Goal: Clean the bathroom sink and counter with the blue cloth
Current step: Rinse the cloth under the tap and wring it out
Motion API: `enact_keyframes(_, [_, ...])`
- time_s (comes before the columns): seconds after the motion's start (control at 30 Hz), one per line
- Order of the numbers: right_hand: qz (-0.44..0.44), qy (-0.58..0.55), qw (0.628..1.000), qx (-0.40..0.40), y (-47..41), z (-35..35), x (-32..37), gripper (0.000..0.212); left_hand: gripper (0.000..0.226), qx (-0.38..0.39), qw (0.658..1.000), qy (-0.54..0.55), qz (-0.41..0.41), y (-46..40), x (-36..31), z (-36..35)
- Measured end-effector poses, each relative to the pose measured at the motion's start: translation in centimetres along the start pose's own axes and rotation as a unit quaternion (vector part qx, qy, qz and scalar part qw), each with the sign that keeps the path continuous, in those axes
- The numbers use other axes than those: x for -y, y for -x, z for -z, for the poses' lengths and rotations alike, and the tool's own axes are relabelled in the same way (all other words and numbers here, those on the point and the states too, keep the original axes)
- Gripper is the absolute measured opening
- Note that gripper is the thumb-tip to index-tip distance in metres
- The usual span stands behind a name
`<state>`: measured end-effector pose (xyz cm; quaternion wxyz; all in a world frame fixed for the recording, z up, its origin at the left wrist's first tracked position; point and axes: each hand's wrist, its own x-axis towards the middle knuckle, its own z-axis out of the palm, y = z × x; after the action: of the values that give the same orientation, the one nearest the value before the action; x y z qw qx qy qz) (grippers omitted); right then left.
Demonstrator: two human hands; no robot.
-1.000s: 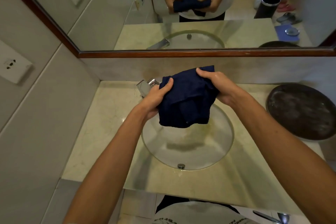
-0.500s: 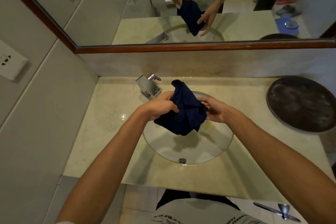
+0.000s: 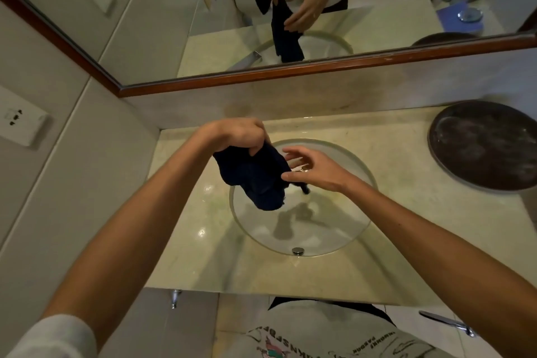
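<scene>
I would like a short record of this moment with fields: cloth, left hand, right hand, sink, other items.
cloth: blue cloth, bunched, hanging above the sink
left hand: left hand grips the cloth's top
right hand: right hand, fingers relaxed, thumb touching the cloth's edge
sink: round glass sink, set in the beige counter
other items: dark round tray at right; mirror behind

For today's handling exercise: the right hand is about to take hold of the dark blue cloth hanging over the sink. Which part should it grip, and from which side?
Probably the loose lower end of the blue cloth, approached from the right. The left hand already grips the bunched top, so the cloth hangs down over the sink. The right hand sits beside its right edge, fingers reaching toward it.
</scene>
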<state>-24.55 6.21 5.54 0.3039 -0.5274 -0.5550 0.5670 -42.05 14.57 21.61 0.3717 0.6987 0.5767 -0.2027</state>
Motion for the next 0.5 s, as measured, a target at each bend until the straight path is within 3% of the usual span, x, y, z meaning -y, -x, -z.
enact_keyframes(0.1, [0.058, 0.030, 0.998, 0.007, 0.3, -0.8, 0.3, 0.067, 0.049, -0.011, 1.000, 0.002, 0.010, 0.5, -0.5, 0.9])
enact_keyframes(0.2, [0.105, 0.150, 0.983, -0.026, -0.8, -1.1, -0.1, 0.059, 0.050, 0.030, 1.000, -0.005, -0.004, 1.1, -0.9, 1.8])
enact_keyframes(0.33, [0.109, 0.243, 0.961, -0.074, -2.0, -0.2, -0.5, 0.031, 0.051, 0.030, 0.999, 0.010, -0.008, 1.2, 0.2, 2.3])
enact_keyframes(0.5, [0.015, 0.084, 0.991, -0.100, -2.4, 4.2, 1.0, 0.026, 0.036, 0.015, 0.998, 0.060, -0.004, 0.8, 3.5, 2.7])
